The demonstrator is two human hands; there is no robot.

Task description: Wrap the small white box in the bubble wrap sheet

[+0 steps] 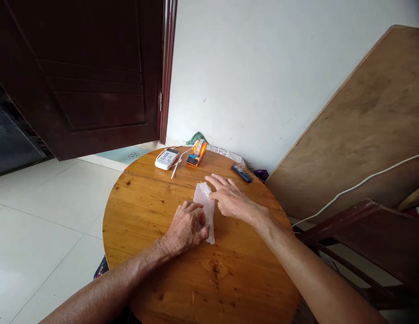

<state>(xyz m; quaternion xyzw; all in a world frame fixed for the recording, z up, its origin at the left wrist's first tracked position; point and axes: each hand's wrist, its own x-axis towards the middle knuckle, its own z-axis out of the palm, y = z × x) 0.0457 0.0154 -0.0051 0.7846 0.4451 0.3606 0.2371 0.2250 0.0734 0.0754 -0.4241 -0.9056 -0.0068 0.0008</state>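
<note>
A strip of pale, translucent bubble wrap [203, 194] lies lengthwise on the round wooden table [142, 225]. My left hand [187, 225] rests over its left, nearer part, fingers curled down and holding it, and covers some of the strip. Just to the right, my right hand [228, 195] reaches across the far half with fingers stretched and apart. Its thumb is at the strip's right edge; whether it presses on the wrap I cannot tell. If anything lies inside the wrap, it is hidden.
Toward the back stand a white device [166, 159] with a cable, a white stick-like item [176, 168] and an orange tape dispenser [197, 153]. A dark, partly blurred object [241, 173] lies back right. Beyond are a wall, a leaning board [358, 103] and a dark chair [371, 243].
</note>
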